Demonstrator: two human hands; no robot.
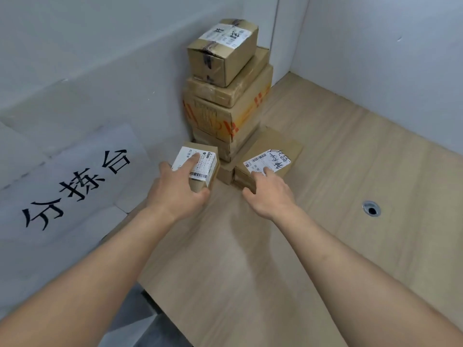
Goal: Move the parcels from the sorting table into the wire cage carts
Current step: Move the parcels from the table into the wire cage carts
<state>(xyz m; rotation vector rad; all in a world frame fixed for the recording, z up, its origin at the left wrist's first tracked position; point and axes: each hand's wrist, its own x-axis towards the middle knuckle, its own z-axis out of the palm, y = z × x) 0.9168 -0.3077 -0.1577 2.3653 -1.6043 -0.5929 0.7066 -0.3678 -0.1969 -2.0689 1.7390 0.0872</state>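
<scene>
Two small cardboard parcels with white labels lie on the wooden sorting table (325, 184), in front of a stack of bigger parcels (225, 96) in the corner. My left hand (178, 191) grips the left small parcel (200, 164), fingers over its label and thumb under its near corner. My right hand (269, 194) rests on the flat right parcel (273, 156), fingertips on its label and thumb spread beside its near edge. No wire cage cart is in view.
White walls close in the table at the back and right. A paper sign (75, 181) with black characters hangs on the left wall. A round cable hole (371, 208) sits in the tabletop at the right. Grey floor (140, 321) shows below the table's near edge.
</scene>
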